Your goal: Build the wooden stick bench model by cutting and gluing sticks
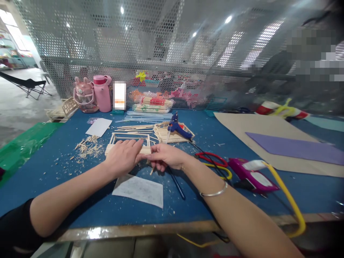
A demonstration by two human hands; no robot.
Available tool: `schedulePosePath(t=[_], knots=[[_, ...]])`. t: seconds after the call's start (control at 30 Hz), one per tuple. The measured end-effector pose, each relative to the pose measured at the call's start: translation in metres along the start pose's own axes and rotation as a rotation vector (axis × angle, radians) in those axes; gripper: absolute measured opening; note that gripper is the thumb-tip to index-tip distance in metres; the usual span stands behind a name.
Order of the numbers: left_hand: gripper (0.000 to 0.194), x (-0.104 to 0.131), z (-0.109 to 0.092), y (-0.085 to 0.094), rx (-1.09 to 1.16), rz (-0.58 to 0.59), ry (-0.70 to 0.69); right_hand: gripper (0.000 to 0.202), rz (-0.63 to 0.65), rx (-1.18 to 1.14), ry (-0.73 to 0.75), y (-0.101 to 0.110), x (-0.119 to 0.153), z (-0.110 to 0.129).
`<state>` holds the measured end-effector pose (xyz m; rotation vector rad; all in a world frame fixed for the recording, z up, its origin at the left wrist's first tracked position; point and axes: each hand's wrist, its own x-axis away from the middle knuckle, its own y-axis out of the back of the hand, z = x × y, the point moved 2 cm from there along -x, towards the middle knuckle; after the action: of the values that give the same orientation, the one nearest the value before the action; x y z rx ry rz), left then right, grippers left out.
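Observation:
A small frame of wooden sticks with a planked side [146, 149] stands on the blue table. My left hand [122, 156] lies over its front, fingers bent round the planks and hiding much of them. At the frame's right end, my right hand [168, 156] pinches the edge, its thumb and fingertips close to my left thumb. Whether a loose stick is also between those fingers is hidden. Behind my hands, a blue hot glue gun [178, 129] rests on a second stick-built piece [161, 134]. Loose sticks [135, 128] lie beside it.
Wood scraps [90, 146] litter the left. Near me are a paper sheet [139, 191] and a dark pen [178, 185]. A magenta power strip [252, 175] with a yellow cable is right, by red-and-yellow handles [215, 157]. Pink bottles [102, 95] stand before a perforated metal screen [150, 39].

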<state>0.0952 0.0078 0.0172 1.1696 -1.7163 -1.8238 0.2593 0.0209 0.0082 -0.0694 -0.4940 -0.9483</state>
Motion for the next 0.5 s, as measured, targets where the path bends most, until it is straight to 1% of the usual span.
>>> schedulePosePath(t=[0.07, 0.1, 0.17, 0.2, 0.23, 0.27, 0.3, 0.33, 0.37, 0.4, 0.43, 0.5], knots=[[0.037, 0.008, 0.011, 0.017, 0.124, -0.208, 0.022, 0.019, -0.022, -0.043, 0.001, 0.001, -0.001, -0.001], [0.034, 0.013, 0.022, 0.028, 0.193, -0.354, 0.101, 0.019, -0.033, -0.057, -0.002, 0.002, -0.001, -0.001], [0.033, 0.026, 0.049, 0.042, 0.379, -0.594, 0.409, 0.018, -0.044, -0.074, -0.015, 0.003, -0.001, -0.002], [0.032, 0.032, 0.063, 0.045, 0.498, -0.647, 0.554, 0.018, -0.047, -0.078, -0.020, 0.003, -0.002, -0.002], [0.030, 0.037, 0.075, 0.043, 0.645, -0.609, 0.693, 0.018, -0.053, -0.082, -0.021, 0.003, -0.002, -0.003], [0.028, 0.041, 0.084, 0.037, 0.815, -0.520, 0.836, 0.019, -0.059, -0.085, -0.018, 0.004, -0.002, -0.003], [0.028, 0.044, 0.089, 0.029, 0.979, -0.375, 0.929, 0.019, -0.067, -0.088, -0.012, 0.004, -0.003, -0.003], [0.027, 0.047, 0.091, 0.021, 1.120, -0.241, 0.966, 0.020, -0.075, -0.089, -0.002, 0.005, -0.003, -0.004], [0.026, 0.049, 0.090, 0.013, 1.226, -0.139, 0.973, 0.020, -0.081, -0.088, 0.007, 0.005, -0.004, -0.004], [0.025, 0.051, 0.087, 0.006, 1.307, -0.071, 0.949, 0.020, -0.084, -0.084, 0.013, 0.006, -0.004, -0.004], [0.024, 0.052, 0.083, 0.001, 1.372, -0.032, 0.913, 0.020, -0.086, -0.079, 0.015, 0.006, -0.005, -0.004], [0.023, 0.052, 0.075, -0.006, 1.468, -0.013, 0.852, 0.020, -0.091, -0.067, 0.016, 0.007, -0.005, -0.004]])
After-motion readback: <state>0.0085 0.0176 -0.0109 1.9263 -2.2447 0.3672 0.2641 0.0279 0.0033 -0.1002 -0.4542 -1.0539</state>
